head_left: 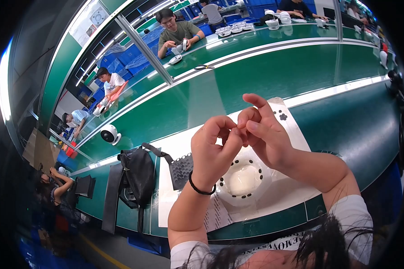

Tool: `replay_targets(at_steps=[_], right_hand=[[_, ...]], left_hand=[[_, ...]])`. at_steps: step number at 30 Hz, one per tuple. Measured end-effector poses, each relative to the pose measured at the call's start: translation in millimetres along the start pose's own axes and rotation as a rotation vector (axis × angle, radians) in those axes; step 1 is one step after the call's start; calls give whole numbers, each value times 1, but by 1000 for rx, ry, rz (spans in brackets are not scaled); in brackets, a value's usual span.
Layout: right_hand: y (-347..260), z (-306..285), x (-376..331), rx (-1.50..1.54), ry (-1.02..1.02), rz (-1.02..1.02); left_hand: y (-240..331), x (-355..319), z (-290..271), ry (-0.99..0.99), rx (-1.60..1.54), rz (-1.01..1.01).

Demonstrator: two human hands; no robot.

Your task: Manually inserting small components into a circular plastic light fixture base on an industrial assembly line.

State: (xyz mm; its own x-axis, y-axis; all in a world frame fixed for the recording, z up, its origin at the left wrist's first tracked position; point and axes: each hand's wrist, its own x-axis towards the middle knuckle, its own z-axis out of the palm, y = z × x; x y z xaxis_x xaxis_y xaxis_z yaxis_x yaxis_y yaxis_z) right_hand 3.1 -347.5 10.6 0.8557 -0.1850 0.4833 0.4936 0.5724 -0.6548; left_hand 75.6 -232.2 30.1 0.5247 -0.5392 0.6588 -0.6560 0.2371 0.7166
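Above the bench, my left hand (214, 148) and my right hand (269, 136) meet with thumbs and forefingers pinched together. Whatever sits between the fingertips is too small and covered to make out. Below them a round, clear and whitish piece (243, 179), with small black oval pads around its rim, rests on a white sheet (296, 186). Left of my left wrist is a dark sheet of round pads (181, 172). Partly under my left forearm lies a printed backing paper (217, 214). A cluster of black dots (283, 116) sits on the white sheet's far corner.
A black bag (137, 177) lies on the green bench to the left. Beyond it stands a white camera-like device (110, 134) with a black front. Pliers (204, 67) rest on the far green surface, behind a metal rail (238, 56). Several people work at benches beyond.
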Motion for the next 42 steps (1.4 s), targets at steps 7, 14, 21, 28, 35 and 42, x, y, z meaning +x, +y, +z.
replay_targets(at_steps=[7, 14, 21, 28, 35, 42], right_hand=[[-2, -1, 2, 106, -28, 44], [-1, -3, 4, 231, -18, 106], [-6, -2, 6, 321, -66, 133], [-4, -7, 8, 320, -99, 134], [-3, -9, 8, 280, -121, 113], [-2, -6, 7, 216, -113, 103]], left_hand=[[4, 0, -2, 1, 55, 56], [4, 1, 0, 80, 348, 297], [8, 1, 2, 105, 398, 355], [3, -1, 0, 63, 509, 406], [2, -2, -1, 69, 545, 455], [2, -2, -2, 71, 562, 477]])
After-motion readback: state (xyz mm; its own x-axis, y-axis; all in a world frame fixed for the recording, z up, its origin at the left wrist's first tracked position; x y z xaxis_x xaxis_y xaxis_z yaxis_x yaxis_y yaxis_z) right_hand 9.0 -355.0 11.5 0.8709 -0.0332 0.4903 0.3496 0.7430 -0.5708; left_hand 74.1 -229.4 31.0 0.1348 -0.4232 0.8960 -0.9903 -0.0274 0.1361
